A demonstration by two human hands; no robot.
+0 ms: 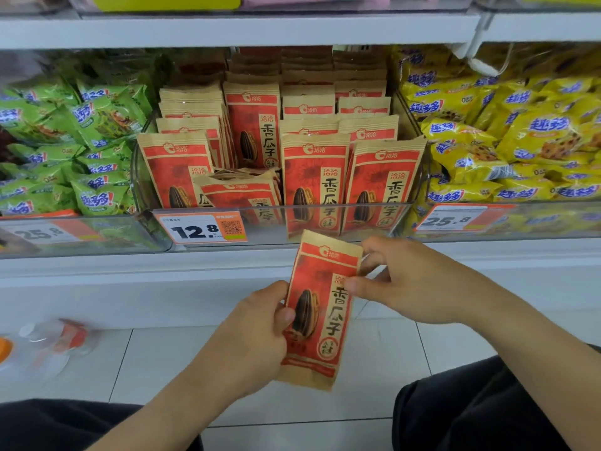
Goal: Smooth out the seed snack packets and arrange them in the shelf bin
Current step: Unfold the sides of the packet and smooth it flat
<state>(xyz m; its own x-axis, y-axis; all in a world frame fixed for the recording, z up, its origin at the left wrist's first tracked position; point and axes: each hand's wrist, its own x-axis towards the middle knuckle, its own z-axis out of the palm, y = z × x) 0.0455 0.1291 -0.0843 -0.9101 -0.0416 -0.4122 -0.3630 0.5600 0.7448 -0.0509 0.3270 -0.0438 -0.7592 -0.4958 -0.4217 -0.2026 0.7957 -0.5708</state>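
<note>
Red-and-kraft seed packet [320,307] is held upright in front of the shelf, below the bin: left hand [260,330] grips its lower left edge with the thumb on the face, and right hand [406,281] pinches its upper right edge. Behind it, the clear shelf bin [325,222] holds rows of matching packets standing upright, one slumped packet [240,195] at front centre. Price tag [201,227] sits on the bin front; green snack bags [65,148] lie left, yellow snack bags [507,138] right.

Red-and-tan seed packet [320,307] held upright and slightly tilted below the clear shelf bin [325,222]. Inside the bin, matching packets [312,170] standing in rows, one [240,193] slumped low at front.
</note>
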